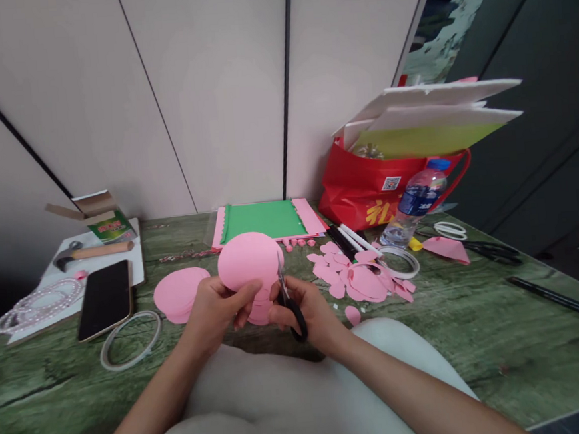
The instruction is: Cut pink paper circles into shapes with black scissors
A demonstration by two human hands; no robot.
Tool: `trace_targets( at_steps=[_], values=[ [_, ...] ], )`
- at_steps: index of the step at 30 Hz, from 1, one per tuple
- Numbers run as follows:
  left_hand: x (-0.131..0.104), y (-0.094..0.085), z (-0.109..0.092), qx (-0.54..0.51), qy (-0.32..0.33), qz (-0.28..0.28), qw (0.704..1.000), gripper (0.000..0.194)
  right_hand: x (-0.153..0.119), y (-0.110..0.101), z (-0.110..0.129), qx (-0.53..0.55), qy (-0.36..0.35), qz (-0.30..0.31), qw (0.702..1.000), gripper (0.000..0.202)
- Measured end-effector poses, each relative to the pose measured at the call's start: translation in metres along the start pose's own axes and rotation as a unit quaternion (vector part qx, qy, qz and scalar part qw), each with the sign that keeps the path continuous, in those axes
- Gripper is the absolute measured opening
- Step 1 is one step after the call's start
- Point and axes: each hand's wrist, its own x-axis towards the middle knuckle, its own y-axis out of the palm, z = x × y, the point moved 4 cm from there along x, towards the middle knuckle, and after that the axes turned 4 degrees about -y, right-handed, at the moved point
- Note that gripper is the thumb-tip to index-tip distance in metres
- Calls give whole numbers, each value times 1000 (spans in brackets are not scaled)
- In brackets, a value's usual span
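Between thumb and fingers, my left hand (226, 305) pinches a round pink paper piece (245, 257), held up above the table. My right hand (309, 309) grips black-handled scissors (293, 310), blades pointing up at the right edge of that piece. Whether the blades bite into the paper I cannot tell. Below the hands lies more pink paper (259, 313), partly hidden. A stack of pink paper circles (180, 292) rests left of my left hand. To the right of the scissors is a heap of pink petal-shaped cutouts (365, 281).
Leftward lie a phone (106, 299), a tape roll (130, 341), a hammer (92, 252), bead strings (40, 305) and an opened box (112, 224). Behind is a green sheet (264, 219). A red bag (352, 185), water bottle (416, 200), another tape roll (413, 264) and black pen (561, 299) are rightward.
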Motion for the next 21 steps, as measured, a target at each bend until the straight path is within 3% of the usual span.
trace_targets(
  at_steps=[6,21],
  values=[
    [0,0,2,7,-2,16,1000,36,0,0,6,11,-22,-7,1000,42],
    [1,-2,4,-11,5,-3,1000,31,2,0,3,12,-15,-16,1000,39]
  ],
)
